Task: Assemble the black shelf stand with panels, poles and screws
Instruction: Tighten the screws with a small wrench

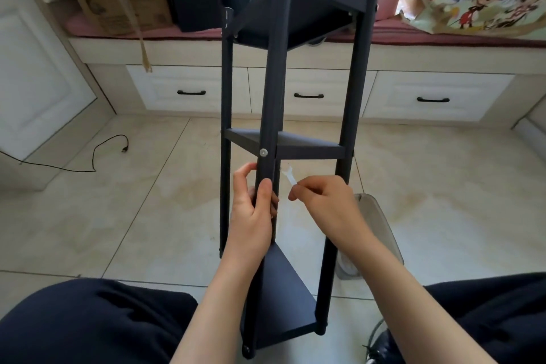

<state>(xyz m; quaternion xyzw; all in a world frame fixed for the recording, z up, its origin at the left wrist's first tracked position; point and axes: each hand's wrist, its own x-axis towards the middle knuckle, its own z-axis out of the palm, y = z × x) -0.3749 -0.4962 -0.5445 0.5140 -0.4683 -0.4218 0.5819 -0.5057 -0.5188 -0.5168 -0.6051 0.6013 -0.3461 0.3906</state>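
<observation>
Dark-trousered knees (97,322) frame the bottom of the view, and between them lies the black three-pole shelf stand with triangular panels (283,142), tipped over so its foot end sits by the lap and its top end leans toward the white drawer bench at the far edge of the tiled floor (443,201). The left hand (251,213) is wrapped around the nearest black round pole (273,83), thumb laid along it, just below the silver screw head (263,152) that fixes the middle panel (307,146). The right hand (328,201) pinches a small flat pale spanner (288,174) between thumb and fingertips, its open end pointing up toward that screw but not touching it. By the look of it, the stand is rigid and fairly light, though long and apt to swing; the smooth pole offers the surest hold, close to the joint being tightened. Three panels appear mounted, so the work seems near its finish, with screws left to snug. A grey plastic bin (375,233) stands just beside the right forearm.
</observation>
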